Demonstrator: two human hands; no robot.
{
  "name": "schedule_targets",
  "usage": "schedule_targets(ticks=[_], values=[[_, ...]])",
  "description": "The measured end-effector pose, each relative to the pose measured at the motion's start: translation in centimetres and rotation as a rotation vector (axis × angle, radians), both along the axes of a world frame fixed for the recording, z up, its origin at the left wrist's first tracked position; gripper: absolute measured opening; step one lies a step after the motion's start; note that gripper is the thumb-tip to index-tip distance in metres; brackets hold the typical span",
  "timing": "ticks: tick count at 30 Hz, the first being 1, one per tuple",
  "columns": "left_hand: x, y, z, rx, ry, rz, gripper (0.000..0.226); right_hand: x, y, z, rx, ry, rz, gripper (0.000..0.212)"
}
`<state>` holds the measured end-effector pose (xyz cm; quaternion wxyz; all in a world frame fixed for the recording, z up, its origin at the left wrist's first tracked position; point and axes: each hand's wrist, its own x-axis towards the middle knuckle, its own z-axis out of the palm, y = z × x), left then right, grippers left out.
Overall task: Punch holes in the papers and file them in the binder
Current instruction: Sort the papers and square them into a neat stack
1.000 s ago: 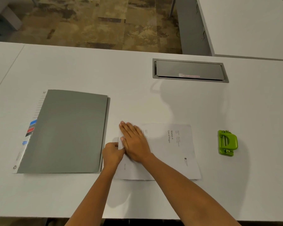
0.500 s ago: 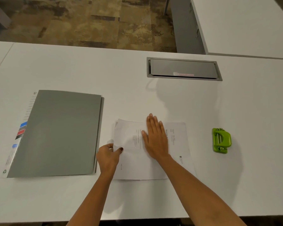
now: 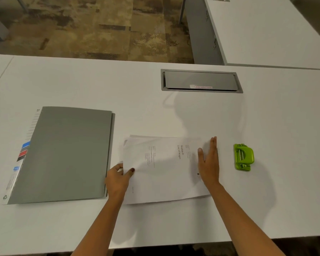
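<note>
Head view: left hand [image 3: 118,179] pinches papers [image 3: 163,169] edge, right hand [image 3: 209,161] flat atop; uneven stack may mispunch w/ punch [image 3: 243,157].

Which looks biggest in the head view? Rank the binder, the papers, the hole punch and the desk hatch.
1. binder
2. papers, not far behind the binder
3. desk hatch; it lies farther away, so its true size is unsure
4. hole punch, clearly smallest
</note>
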<state>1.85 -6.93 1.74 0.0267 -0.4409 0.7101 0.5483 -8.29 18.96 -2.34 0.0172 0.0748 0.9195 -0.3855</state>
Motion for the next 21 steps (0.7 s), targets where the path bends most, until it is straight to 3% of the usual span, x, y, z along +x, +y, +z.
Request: schedule_targets(ticks=[6,10,13,17,21], values=[[-0.2,-1.6,1.2,0.133,0.109,0.065,0.029,1.7,2.6,4.2,-0.417,-0.203,-0.185,0.043],[-0.9,-2.2,2.4,0.167,0.172,0.008,0.025,2.2,3.7,5.7,-0.638,-0.425,-0.052,0.031],[-1.2,-1.8,3.5,0.103,0.285,-0.06,0.026,2.7,3.2,6.8,-0.666,-0.27,0.011,0.024],[-1.5,-0.8,5.0,0.088,0.491,-0.014,0.025,3.0,1.6,7.5,-0.768,-0.047,-0.093,0.028],[-1.1,0.2,5.0,0.023,0.553,0.009,0.03,3.3,0.5,6.8,-0.804,0.006,-0.179,0.031]])
